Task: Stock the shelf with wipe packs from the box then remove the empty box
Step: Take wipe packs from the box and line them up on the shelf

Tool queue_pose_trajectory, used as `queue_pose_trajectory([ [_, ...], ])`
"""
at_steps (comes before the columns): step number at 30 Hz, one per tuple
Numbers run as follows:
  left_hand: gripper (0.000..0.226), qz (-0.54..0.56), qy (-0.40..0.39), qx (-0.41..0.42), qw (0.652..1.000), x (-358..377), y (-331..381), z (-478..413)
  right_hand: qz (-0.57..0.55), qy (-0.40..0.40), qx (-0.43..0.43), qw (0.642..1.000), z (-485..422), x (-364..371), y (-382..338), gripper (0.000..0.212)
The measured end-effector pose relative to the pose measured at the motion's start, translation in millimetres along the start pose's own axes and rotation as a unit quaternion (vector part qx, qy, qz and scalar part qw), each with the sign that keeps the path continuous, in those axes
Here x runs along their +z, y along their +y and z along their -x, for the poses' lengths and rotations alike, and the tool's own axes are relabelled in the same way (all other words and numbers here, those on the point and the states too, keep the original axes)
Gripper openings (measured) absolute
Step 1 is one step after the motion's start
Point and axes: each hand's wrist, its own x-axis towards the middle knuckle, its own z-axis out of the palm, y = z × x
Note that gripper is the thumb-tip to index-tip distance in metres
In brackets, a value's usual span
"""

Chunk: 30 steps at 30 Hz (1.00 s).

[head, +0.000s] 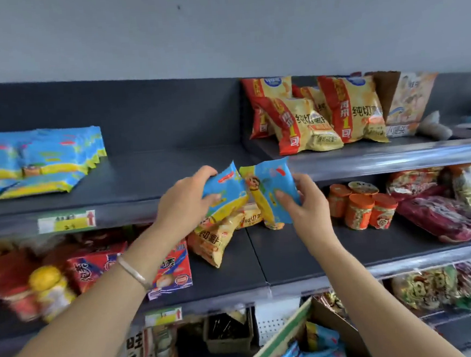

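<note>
Head view: the only camera, looking down my arms at the shelf [171, 166].
Left hand [185, 202]: curled round the left pack [224, 190], thumb on its top edge, fingers under it.
Right hand [306, 203]: pinching the right pack [274, 186], thumb on its face, fingers behind.
Packs: both are in the air, touching edge to edge, in front of the shelf lip and not yet on it.
Shelf: a bare dark stretch lies between the stack [38, 157] at far left and the chips [322, 112] at right.
Stack: blue and yellow packs like mine, some upright, some flat in front.
Box [286, 335]: low down and open, with more packs inside. I judge stocking is partway and the box is not ready to go.
Risk, grip: each hand holds one end of a soft, slick pack, so a loose pinch could drop one onto the lower shelf.
Risk, placing: two packs set down at once may topple, as nothing on the bare stretch props them.
Risk, reach: the stack is well to my left, and stretching over could drag my forearm across the goods below.
Risk, blur: the left edge is smeared, so I cannot tell how neat the stack is.
</note>
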Motion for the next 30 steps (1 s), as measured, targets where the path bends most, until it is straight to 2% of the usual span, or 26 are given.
queue_pose_trajectory([
  [6, 0.033, -0.045, 0.066, -0.006, 0.997, -85, -77, 15, 0.022, -0.025, -0.098, 0.995, -14, 82, -68, 0.022],
  [13, 0.046, -0.097, 0.123, -0.064, 0.986, -187, -199, 39, 0.066, -0.087, -0.171, 0.979, -21, 212, -140, 0.031],
  [19, 0.043, -0.092, 0.143, -0.115, 0.979, -242, -295, 42, 0.128, -0.144, -0.175, 0.966, -36, 298, -174, 0.034],
  [24, 0.043, -0.092, 0.107, -0.142, 0.980, -253, -348, 39, 0.211, -0.220, -0.186, 0.934, -55, 343, -189, 0.039],
  [30, 0.049, -0.136, -0.007, -0.127, 0.983, -261, -375, 1, 0.268, -0.347, -0.176, 0.882, -88, 385, -196, 0.040],
])
